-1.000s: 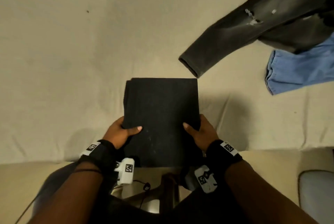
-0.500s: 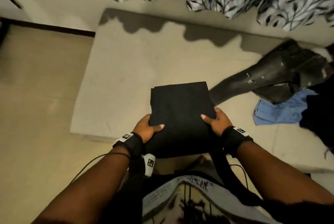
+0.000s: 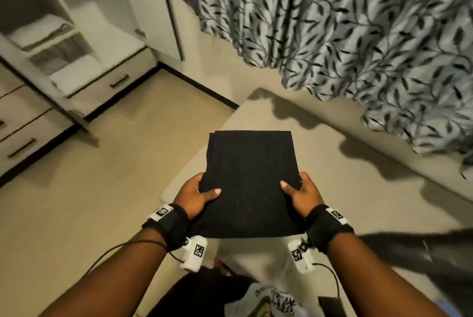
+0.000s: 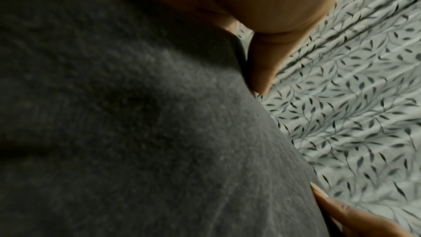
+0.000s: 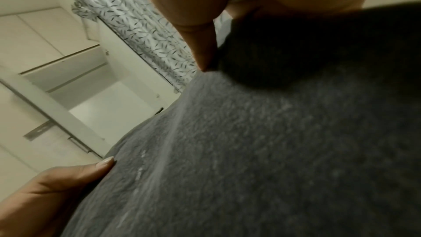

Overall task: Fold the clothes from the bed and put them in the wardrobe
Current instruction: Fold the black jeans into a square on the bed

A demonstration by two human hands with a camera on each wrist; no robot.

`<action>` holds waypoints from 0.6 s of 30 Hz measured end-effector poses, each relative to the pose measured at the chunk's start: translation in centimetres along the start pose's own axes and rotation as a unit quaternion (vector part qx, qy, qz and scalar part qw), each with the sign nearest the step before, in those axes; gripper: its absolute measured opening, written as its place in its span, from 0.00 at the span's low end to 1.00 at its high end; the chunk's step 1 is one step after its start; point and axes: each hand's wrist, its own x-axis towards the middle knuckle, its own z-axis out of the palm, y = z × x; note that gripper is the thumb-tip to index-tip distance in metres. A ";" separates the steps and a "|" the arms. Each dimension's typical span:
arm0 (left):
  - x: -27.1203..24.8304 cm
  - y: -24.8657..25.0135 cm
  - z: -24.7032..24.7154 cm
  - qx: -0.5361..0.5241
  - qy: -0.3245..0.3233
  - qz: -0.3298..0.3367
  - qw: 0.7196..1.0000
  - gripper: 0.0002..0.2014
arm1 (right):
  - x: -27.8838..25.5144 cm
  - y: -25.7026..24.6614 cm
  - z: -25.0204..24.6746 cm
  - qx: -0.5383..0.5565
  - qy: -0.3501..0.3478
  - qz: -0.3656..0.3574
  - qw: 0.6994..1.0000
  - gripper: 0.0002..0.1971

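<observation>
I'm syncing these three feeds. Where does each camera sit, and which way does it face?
Head: on the head, facing forward and down at the folded black garment, wardrobe and curtain; both forearms, left hand and right hand show.
Left wrist: under the garment, facing the curtain; fingers show.
Right wrist: under the garment, facing the wardrobe; fingers show.
All share the garment.

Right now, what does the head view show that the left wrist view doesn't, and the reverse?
Head only: both hands, left hand and right hand, gripping the folded black garment above the beige bed, with the open white wardrobe ahead-left. Left wrist only: the garment's underside, with fingers beneath it. Both: the garment and the leaf-patterned curtain.
</observation>
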 end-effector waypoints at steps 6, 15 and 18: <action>-3.1 1.1 -5.5 -0.050 0.113 0.015 0.992 0.21 | 1.6 -6.5 5.9 -0.033 -0.081 -0.053 0.995 0.09; -5.7 1.1 -17.4 -0.102 0.205 0.040 0.973 0.17 | 1.7 -15.0 18.3 -0.093 -0.168 -0.104 0.976 0.14; -4.7 1.8 -23.3 -0.100 0.227 0.049 0.967 0.16 | 2.5 -18.8 24.3 -0.101 -0.180 -0.118 0.971 0.14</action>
